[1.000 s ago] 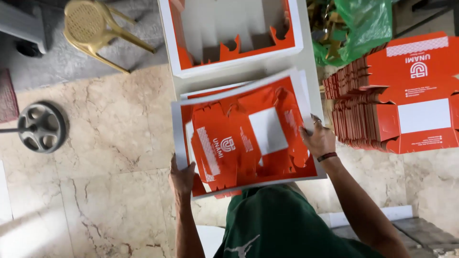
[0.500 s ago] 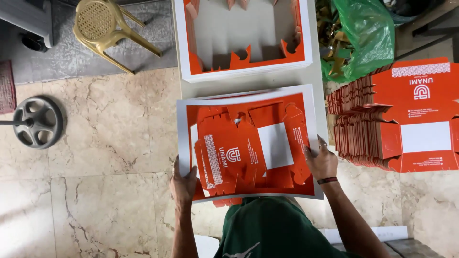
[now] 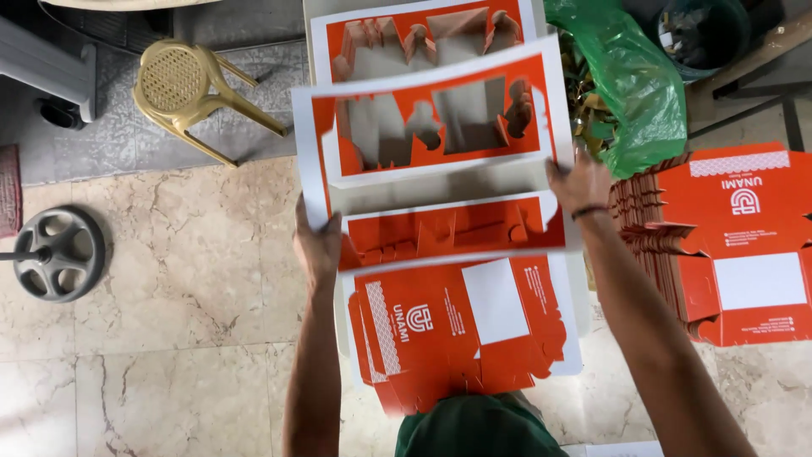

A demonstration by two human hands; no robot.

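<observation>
Two hands up, lifting one white and orange cardboard frame point(image 3: 431, 127) with box-shaped holes cut out. Left hand point(image 3: 317, 245) clamped on the frame's left near corner, right hand point(image 3: 579, 182) gripping its right near edge. Held tilted above the table, far from the body. Under it, close to the body, one orange flat box blank point(image 3: 461, 326) lying free. More frames point(image 3: 414, 34) flat at the far end. Right side: stack of orange blanks point(image 3: 719, 237), green bag point(image 3: 634, 93). Left side: yellow plastic chair point(image 3: 190, 93), grey wheel point(image 3: 59, 252) on marble floor point(image 3: 169, 338).
</observation>
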